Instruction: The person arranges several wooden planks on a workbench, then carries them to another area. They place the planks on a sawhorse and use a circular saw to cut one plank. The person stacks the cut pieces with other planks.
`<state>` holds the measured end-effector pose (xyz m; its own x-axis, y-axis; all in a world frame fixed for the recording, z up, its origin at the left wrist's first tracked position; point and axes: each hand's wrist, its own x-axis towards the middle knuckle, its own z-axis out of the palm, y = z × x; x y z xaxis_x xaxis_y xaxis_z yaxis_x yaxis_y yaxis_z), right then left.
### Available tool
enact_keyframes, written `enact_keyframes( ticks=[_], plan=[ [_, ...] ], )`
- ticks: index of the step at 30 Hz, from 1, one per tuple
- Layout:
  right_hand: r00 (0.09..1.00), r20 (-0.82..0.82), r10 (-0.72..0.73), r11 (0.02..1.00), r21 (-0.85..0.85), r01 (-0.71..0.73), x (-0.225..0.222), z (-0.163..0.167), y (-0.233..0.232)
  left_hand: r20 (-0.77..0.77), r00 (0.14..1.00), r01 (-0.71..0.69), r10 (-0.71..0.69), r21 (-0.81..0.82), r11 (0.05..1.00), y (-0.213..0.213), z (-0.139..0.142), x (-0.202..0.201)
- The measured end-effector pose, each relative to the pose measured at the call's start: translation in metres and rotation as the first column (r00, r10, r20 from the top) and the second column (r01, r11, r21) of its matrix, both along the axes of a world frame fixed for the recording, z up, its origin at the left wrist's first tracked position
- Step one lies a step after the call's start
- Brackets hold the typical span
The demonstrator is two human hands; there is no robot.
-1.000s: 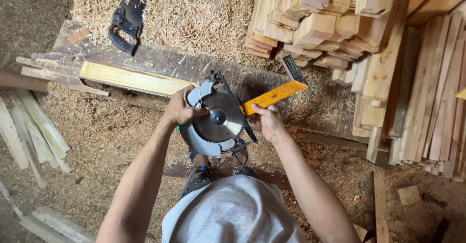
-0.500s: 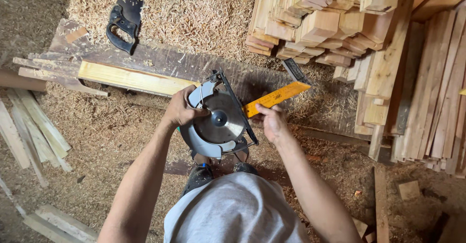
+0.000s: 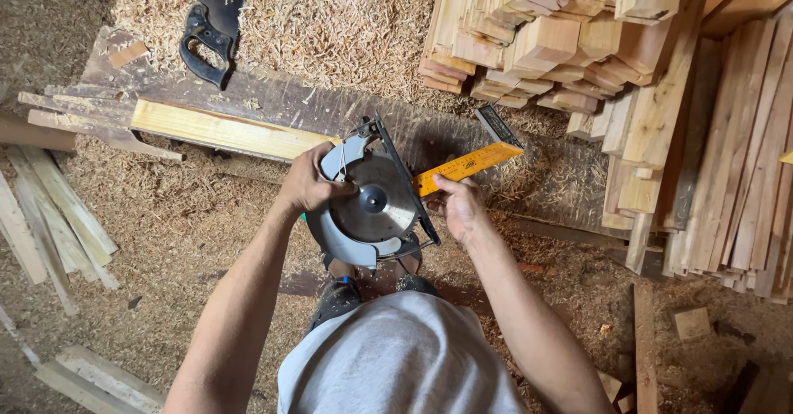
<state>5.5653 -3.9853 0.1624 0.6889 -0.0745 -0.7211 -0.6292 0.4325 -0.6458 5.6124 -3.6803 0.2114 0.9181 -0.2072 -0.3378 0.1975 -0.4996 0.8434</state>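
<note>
Head view: our left hand (image 3: 307,184) wraps its fingers around the guard edge of the circular saw (image 3: 370,207), thumb lying toward the blade (image 3: 378,201), which faces up at us. Our right hand (image 3: 459,207) pinches the near end of the yellow try square (image 3: 467,164), whose ruler butts against the saw's base plate. We hold the saw above a dark worn plank (image 3: 273,104), just beside a pale board (image 3: 219,130). Farther out lie a handsaw (image 3: 211,30) on wood shavings and stacked timber (image 3: 570,34).
</note>
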Motion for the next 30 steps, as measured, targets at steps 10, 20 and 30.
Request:
enact_keyframes(
  ticks=[10, 20, 30],
  plan=[
    [1.0, 0.003, 0.014, 1.0, -0.022, -0.014, -0.0015, 0.0006, 0.0005, 0.003, 1.0, -0.014, 0.015, -0.04, 0.999, 0.0, 0.0005, -0.0013],
    [0.998, 0.004, 0.057, 0.998, -0.026, -0.057, -0.0033, 0.0026, 0.0025, -0.012, 1.0, -0.018, 0.017, -0.047, 0.999, 0.0019, 0.0014, -0.0037],
    [1.0, -0.014, 0.027, 0.999, -0.024, -0.028, -0.0028, 0.0017, 0.0021, -0.003, 1.0, -0.014, 0.014, -0.028, 1.0, 0.0006, 0.002, -0.0007]
  ],
)
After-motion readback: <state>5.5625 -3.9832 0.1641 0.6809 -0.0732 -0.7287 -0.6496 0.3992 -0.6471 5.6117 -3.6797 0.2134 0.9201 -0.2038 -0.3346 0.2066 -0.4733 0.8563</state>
